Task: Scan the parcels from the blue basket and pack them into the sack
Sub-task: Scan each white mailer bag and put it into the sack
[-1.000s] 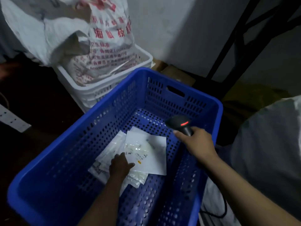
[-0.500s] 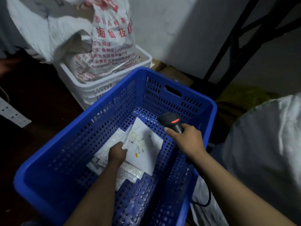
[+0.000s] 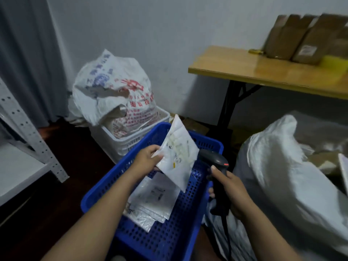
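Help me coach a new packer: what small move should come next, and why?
Probably aim the scanner in the right hand at the printed face of the white parcel; the left hand holds it up above the blue basket, beside the scanner's head.

White parcel [image 3: 178, 155] tilted above blue basket [image 3: 105, 187], sack [image 3: 282, 176] beside

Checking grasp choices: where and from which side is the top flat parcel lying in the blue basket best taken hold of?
Probably pinch the flat parcel at its left edge, coming from above with the left hand: it lies flat on the pile, so only an edge lifts, and the right hand holds the scanner.
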